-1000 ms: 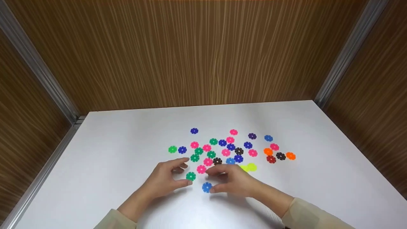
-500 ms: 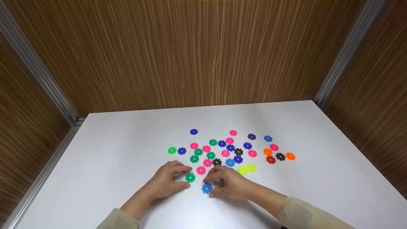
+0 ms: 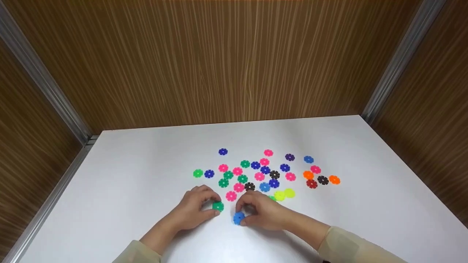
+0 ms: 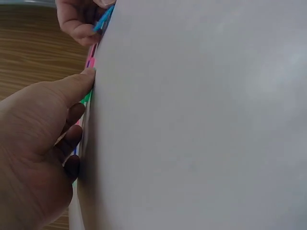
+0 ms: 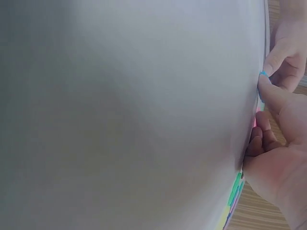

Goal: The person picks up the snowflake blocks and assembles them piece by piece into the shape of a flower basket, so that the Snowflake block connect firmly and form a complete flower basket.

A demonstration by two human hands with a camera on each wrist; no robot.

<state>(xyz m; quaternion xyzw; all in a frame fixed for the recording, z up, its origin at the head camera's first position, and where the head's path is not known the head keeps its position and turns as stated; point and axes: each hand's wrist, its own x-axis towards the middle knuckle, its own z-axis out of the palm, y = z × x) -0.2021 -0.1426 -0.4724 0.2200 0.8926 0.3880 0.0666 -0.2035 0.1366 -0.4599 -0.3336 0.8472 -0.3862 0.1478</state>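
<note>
My left hand (image 3: 196,209) pinches a green notched snowflake disc (image 3: 218,206) by its edges, thumb at the near side and index finger at the far side. To its right, my right hand (image 3: 262,211) holds a blue snowflake disc (image 3: 238,218) between thumb and fingers. This blue disc is tipped up from the table, as its slanted edge (image 4: 103,19) shows in the left wrist view. The two held discs are apart. A pink snowflake disc (image 3: 231,196) lies flat just beyond them. In the right wrist view, the thumb partly hides the blue disc (image 5: 263,73).
Several more snowflake discs lie loose on the white table (image 3: 128,175) beyond the hands, including a light green disc (image 3: 197,173), yellow discs (image 3: 279,195) and an orange disc (image 3: 334,179). Wood-grain panels (image 3: 234,65) enclose the back and sides.
Fingers of both hands have closed in on the green and blue discs. The blue disc has gone from flat to tilted. The green disc has shifted slightly toward the person.
</note>
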